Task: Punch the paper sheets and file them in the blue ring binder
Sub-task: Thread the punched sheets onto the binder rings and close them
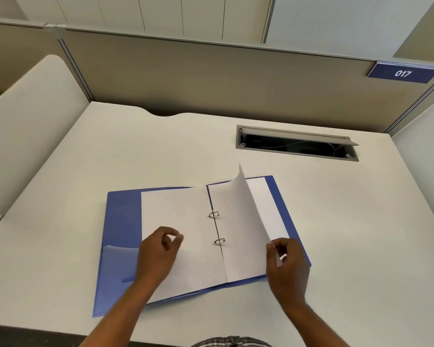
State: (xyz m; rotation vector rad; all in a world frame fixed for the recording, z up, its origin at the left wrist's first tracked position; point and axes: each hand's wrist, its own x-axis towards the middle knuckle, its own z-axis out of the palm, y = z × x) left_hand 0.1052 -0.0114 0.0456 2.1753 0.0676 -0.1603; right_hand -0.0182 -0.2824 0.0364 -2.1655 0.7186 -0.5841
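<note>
Right of the binder rings (pixel 216 226), right hand (pixel 287 267) pinches a light, floppy sheet (pixel 243 221) by its corner; left hand (pixel 158 254) loosely curled, empty.

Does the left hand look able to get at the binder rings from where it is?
Probably yes: the left hand hovers over the left page, and only bare paper lies between it and the binder rings.

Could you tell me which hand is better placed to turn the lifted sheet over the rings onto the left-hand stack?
The right hand: it already pinches the near corner of the lifted sheet. The left hand hovers loosely curled over the left stack, holding nothing.
</note>
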